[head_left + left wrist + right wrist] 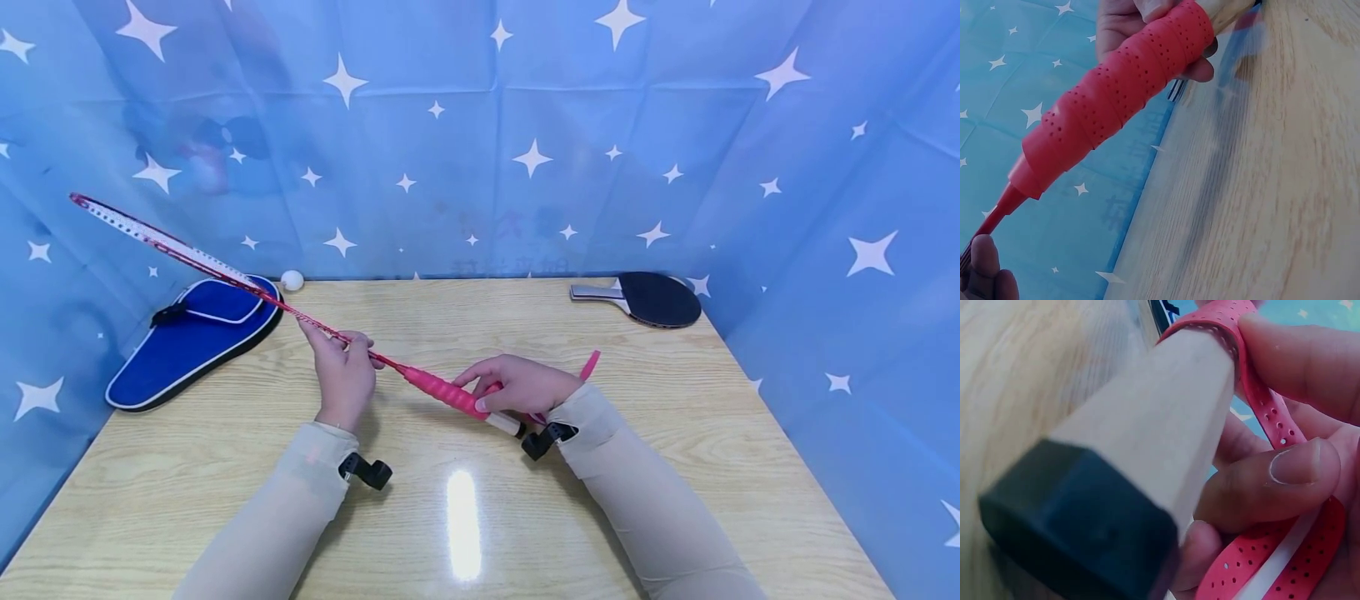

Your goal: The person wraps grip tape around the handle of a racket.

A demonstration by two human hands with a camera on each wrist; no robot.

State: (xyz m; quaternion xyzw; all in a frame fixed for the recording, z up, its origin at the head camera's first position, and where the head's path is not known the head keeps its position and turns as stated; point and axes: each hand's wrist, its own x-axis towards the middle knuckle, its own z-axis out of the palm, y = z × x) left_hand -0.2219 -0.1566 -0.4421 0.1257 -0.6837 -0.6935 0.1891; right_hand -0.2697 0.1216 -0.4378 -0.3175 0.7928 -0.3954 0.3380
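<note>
A red badminton racket (442, 389) slants across the head view, its strung head up at the left and its butt low near the middle. My left hand (345, 375) holds it by the thin shaft. Perforated pink-red grip tape (1110, 94) winds in overlapping turns over the upper handle. Below the tape, the bare wooden handle (1154, 400) shows, ending in a black butt cap (1079, 519). My right hand (528, 383) pinches the tape at the lower edge of the windings. A loose length of tape loops through its fingers, and one strip (591, 365) sticks out behind the hand.
A blue paddle case (195, 350) with white piping lies at the table's left, beneath the racket head. Beside it sits a white ball (292, 280). A black table tennis paddle (660, 300) lies at the back right. Star-patterned blue curtains (450, 167) border the wooden table (405, 533).
</note>
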